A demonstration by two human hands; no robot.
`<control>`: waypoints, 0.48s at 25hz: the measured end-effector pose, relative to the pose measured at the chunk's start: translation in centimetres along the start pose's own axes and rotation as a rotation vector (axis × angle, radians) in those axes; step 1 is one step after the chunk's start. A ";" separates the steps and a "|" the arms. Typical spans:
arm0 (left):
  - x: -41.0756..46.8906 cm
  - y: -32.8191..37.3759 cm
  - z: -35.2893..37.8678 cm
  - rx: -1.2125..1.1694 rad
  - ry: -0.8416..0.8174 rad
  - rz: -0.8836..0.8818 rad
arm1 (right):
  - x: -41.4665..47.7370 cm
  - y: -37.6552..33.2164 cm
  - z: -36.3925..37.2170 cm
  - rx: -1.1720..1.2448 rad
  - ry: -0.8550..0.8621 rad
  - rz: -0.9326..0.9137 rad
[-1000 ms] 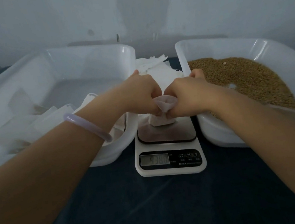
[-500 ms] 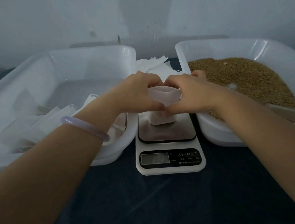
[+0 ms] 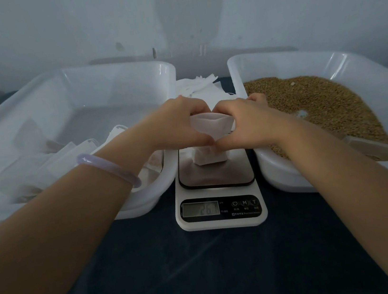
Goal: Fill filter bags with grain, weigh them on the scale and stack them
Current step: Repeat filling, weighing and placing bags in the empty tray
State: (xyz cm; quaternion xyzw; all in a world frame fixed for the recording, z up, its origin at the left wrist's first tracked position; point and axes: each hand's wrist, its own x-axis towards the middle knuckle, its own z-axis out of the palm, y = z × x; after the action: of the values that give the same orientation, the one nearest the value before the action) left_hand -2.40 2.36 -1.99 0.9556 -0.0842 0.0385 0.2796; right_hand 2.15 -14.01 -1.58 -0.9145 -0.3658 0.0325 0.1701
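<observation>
A white filter bag [image 3: 209,144] stands upright on the platform of a white kitchen scale [image 3: 218,193]. Its top is spread wide between my two hands. My left hand [image 3: 175,124] pinches the left side of the bag's mouth, and my right hand [image 3: 246,119] pinches the right side. The bag's lower part rests on the scale below my fingers. The scale's display shows digits. Brown grain [image 3: 319,104] fills a white tub [image 3: 279,174] on the right.
A large white tub [image 3: 145,201] on the left holds several filled bags [image 3: 40,163]. A pile of flat white bags [image 3: 199,86] lies behind the scale between the tubs. A scoop handle [image 3: 382,147] sticks out of the grain. The table has a dark cloth.
My hands have pulled apart and lifted the bag's top, spreading its mouth from a bunched twist into a wide opening. The scale reading has changed.
</observation>
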 end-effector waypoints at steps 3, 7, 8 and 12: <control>0.0 -0.1 0.0 0.000 0.004 -0.008 | -0.1 -0.1 0.0 0.006 0.011 0.006; 0.0 0.1 0.1 0.003 -0.006 -0.011 | -0.1 0.0 -0.1 0.007 0.010 0.004; 0.0 0.1 0.0 0.002 -0.012 -0.013 | -0.1 0.0 0.0 0.004 0.008 0.003; 0.2 -0.1 -0.1 0.015 -0.007 0.006 | 0.3 0.1 0.2 0.012 0.097 -0.020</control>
State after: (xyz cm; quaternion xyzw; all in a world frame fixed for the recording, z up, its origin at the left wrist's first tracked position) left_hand -2.15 2.42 -1.91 0.9575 -0.0876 0.0368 0.2723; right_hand 2.41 -13.82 -1.80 -0.9102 -0.3661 -0.0116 0.1933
